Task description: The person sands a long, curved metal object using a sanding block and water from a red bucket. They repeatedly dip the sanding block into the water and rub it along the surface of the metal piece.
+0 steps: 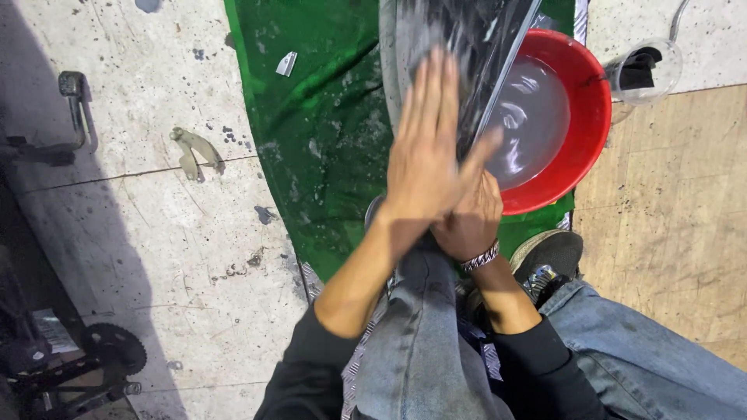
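Knee-propped black rubber tube (475, 47) lies under both hands (443, 179).

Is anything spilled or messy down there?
Yes. The green plastic sheet beside the red round basin is crumpled and speckled with wet splashes. The pale concrete floor is dotted with dark spots and small scraps.

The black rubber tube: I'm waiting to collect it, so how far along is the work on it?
Done: the red basin holds water, and the black rubber tube and green sheet look wet. In hand: the left hand presses flat on the tube, with the right hand under it. Left: hard to judge; the tube lies across the basin, not set aside.
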